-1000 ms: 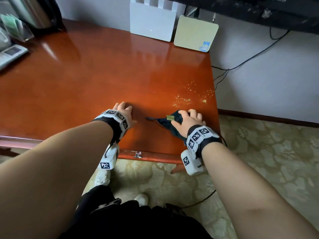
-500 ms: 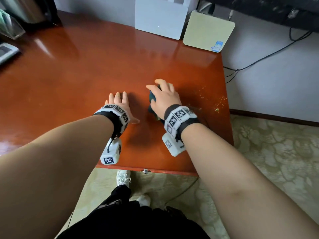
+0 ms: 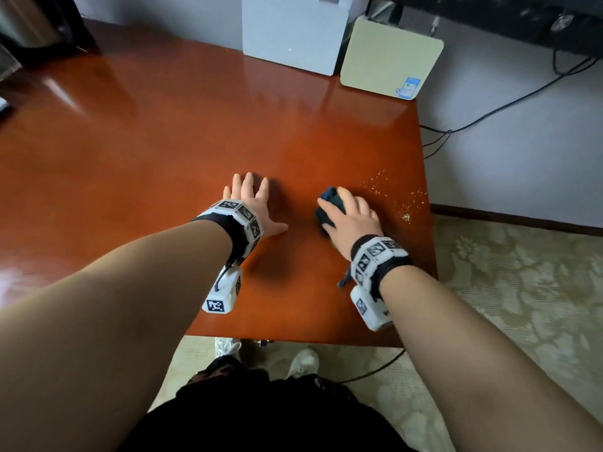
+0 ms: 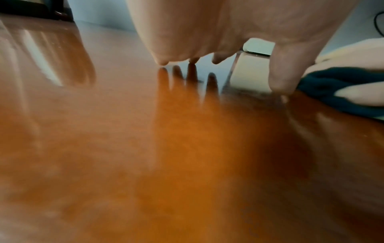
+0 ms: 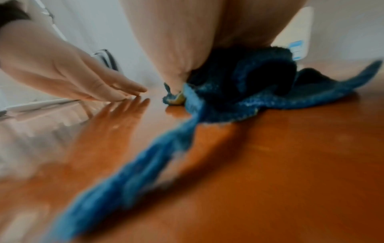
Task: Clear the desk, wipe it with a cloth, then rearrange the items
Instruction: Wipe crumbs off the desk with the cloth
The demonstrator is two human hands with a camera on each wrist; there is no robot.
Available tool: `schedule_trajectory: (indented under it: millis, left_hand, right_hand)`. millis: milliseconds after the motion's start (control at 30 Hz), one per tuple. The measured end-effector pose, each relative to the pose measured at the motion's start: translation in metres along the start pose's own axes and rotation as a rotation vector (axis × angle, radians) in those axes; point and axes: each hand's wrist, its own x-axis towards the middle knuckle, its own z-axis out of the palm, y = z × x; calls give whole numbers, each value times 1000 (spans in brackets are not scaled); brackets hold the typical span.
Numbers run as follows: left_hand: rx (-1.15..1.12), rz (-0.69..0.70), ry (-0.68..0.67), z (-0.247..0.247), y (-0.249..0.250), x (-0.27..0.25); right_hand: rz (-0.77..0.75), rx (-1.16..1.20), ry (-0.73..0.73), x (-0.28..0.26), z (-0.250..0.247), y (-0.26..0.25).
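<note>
A dark blue cloth (image 3: 329, 201) lies bunched on the glossy red-brown desk (image 3: 163, 141), near its right side. My right hand (image 3: 350, 212) lies over the cloth and grips it with curled fingers; in the right wrist view the cloth (image 5: 249, 92) spreads out from under the palm, with a strip trailing towards the camera. My left hand (image 3: 251, 203) rests flat on the desk, fingers straight and spread, a little left of the cloth. Yellow specks (image 3: 404, 203) dot the desk just right of the cloth.
A white box (image 3: 293, 31) and a beige box (image 3: 388, 57) stand against the wall at the desk's back edge. Dark items (image 3: 39, 31) sit at the back left corner. Black cables (image 3: 489, 109) hang right of the desk. Patterned flooring (image 3: 522, 288) lies beyond the right edge.
My right hand slid the cloth from the front edge further onto the desk and to the left, then back right towards the specks. The left hand stayed flat on the desk.
</note>
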Motion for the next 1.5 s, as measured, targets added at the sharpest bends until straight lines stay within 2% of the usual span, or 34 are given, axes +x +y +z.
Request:
schedule_trajectory:
  millis: [200,300,367,467,567,633,767,900,967,1067,1167,1233,1267,1367,1400,1433,1500]
  left_hand:
    - [17,-90,1,17,47,-7]
    - [2,-115,8,23,64,-10]
    - [-11,-127,-4,25,72,-10]
    - [-10,-137,-35,29,77,-8]
    - [-4,-131,-25,37,75,-5]
    - [10,-136,-33,38,75,-3]
    - [23,-161,-64,35,78,-1]
    - [22,-166,-71,34,80,-4]
    - [19,-164,-73,33,80,-5]
    - [19,-161,-77,33,80,-6]
    - [19,-161,-74,32,79,-6]
    - [12,-158,-75,32,79,-7]
    - [6,-155,-73,32,79,-7]
    - [-1,-151,-63,34,78,-6]
    - [1,-151,-57,34,78,-5]
    - [5,-150,-50,35,77,-5]
    - [8,-150,-41,36,77,-5]
  right_hand:
    - [339,68,-125,-60,-8,113]
    - [434,109,-106,-63,-27,138]
    - [374,152,-23,-50,-41,132]
    - [141,252,88,-17,-56,95]
    - [-122,140,6,15,-49,53]
    - [-186,23,-66,28,-32,39]
    - [-138,54,-25,33,-17,60]
    - [107,107,22,13,-16,122]
    - [238,152,-4,0,-16,151]
    - [419,331,-34,-19,-20,177]
    - [524,585,131,-25,-38,184]
    - [528,835,234,-23,-59,175]
    - [516,1001,242,-21,-70,167]
    - [465,1583,158,-16,-91,134]
    - [416,1643,141,-14,-90,128]
    - [351,1567,117,-11,-87,125]
    - [225,1086,30,-10,-77,128]
